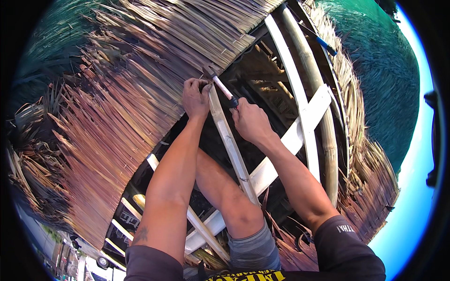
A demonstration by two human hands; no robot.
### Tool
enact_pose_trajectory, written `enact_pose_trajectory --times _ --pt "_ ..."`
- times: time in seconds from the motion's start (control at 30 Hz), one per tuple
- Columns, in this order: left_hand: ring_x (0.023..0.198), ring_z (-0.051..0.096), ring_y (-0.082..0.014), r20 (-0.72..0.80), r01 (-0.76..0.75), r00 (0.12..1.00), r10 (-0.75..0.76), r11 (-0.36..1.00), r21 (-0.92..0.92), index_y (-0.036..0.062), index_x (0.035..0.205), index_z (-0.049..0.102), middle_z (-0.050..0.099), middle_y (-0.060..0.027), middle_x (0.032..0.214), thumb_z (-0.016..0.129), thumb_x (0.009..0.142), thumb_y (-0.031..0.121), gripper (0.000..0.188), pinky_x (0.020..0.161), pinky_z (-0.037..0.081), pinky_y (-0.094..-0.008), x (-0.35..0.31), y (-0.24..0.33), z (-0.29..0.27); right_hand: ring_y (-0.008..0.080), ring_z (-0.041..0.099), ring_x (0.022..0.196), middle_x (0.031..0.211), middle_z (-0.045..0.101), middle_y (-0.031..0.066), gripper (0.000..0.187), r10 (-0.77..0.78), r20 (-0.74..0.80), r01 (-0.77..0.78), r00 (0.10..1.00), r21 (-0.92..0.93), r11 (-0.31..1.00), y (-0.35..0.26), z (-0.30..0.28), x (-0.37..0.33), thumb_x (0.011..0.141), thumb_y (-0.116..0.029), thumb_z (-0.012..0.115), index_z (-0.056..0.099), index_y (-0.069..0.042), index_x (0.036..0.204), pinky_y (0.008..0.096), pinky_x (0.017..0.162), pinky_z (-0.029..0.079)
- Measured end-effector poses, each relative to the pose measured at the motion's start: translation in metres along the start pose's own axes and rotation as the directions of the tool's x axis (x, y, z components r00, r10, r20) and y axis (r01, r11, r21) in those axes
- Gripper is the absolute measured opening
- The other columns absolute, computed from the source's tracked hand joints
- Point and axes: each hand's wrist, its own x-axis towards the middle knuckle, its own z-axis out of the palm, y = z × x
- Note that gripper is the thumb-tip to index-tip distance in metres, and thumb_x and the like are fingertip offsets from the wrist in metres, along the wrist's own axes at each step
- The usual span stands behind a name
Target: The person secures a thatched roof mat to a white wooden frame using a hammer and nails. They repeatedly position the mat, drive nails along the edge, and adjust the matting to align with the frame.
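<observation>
Brown dry leaves (pixel 117 103) fill ten o'clock. My right hand (pixel 251 122) wraps low around the hammer (pixel 222 87) at twelve, a good spot, since it looks stiff and top-heavy. My left hand (pixel 196 100) bunches by the wooden strip (pixel 229 143); I can't tell what it pinches.

Widest way through is the dark opening (pixel 255 77) between the near batten (pixel 227 138) and the pale curved strip (pixel 294 79), with the right hand (pixel 252 121) and hammer (pixel 221 87) across its left side and the diagonal white plank (pixel 290 138) blocking it lower down. Left hand (pixel 197 99) has little room: thatch (pixel 140 89) to its left, batten end and hammer head close on its right. Bent leg (pixel 225 196) fills space left of the batten; right of the strip, bamboo pole (pixel 323 124) leaves only a narrow slot.
</observation>
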Motion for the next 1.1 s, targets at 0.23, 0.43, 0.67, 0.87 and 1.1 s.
enact_pose_trajectory --times 0.23,0.43,0.67,0.87,1.1 --pt "0.100 0.065 -0.0282 -0.010 -0.203 0.979 0.203 0.979 0.025 0.0116 0.128 0.051 0.058 -0.0099 0.114 0.069 0.085 0.003 0.048 0.086 0.052 -0.0411 -0.009 -0.016 -0.007 0.0462 0.067 0.077 0.084 0.068 0.0279 0.026 -0.145 -0.091 0.155 0.985 0.116 0.981 -0.014 -0.022 -0.015 0.098 -0.025 0.057 0.047 -0.001 0.101 0.0560 0.068 0.052" --pt "0.113 0.064 -0.0289 0.190 -0.044 0.978 0.086 0.975 -0.217 0.0132 0.149 0.038 0.056 -0.0144 0.133 0.059 0.084 -0.010 0.073 0.099 0.051 -0.0392 -0.015 -0.025 -0.022 0.0448 0.068 0.075 0.075 0.068 0.0231 0.023 -0.281 -0.297 0.316 0.913 0.074 0.946 -0.001 -0.006 0.003 0.095 -0.023 0.060 0.052 -0.001 0.098 0.0522 0.067 0.054" --pt "0.139 0.043 -0.0424 0.418 0.045 0.907 -0.056 0.998 0.036 -0.0006 0.155 0.025 0.043 -0.0263 0.151 0.060 0.086 0.001 0.077 0.116 0.035 -0.0434 -0.037 0.004 -0.066 0.0455 0.067 0.086 0.085 0.068 0.0284 0.030 0.102 -0.080 -0.103 0.992 -0.017 0.995 0.022 0.006 -0.010 0.096 -0.027 0.061 0.056 0.002 0.088 0.0541 0.074 0.052" --pt "0.099 0.073 -0.0245 0.447 0.127 0.894 0.010 0.953 -0.276 0.0006 0.122 0.060 0.073 -0.0166 0.107 0.067 0.092 0.009 0.031 0.088 0.055 -0.0345 -0.143 0.151 -0.113 0.0249 0.063 0.056 0.069 0.065 0.0134 0.032 0.132 0.061 -0.132 0.989 0.755 0.642 0.035 -0.001 -0.093 0.095 -0.029 0.069 0.059 -0.001 0.084 0.0390 0.055 0.052" --pt "0.082 0.070 -0.0136 0.384 0.233 0.915 -0.122 0.938 -0.258 -0.0012 0.102 0.068 0.073 -0.0084 0.089 0.072 0.091 0.009 0.015 0.076 0.054 -0.0273 -0.233 0.257 -0.166 0.0048 0.046 0.045 0.061 0.049 -0.0047 0.025 -0.025 0.239 -0.239 0.971 0.971 0.000 0.045 -0.057 -0.230 0.097 -0.025 0.069 0.054 -0.010 0.085 0.0226 0.042 0.041"
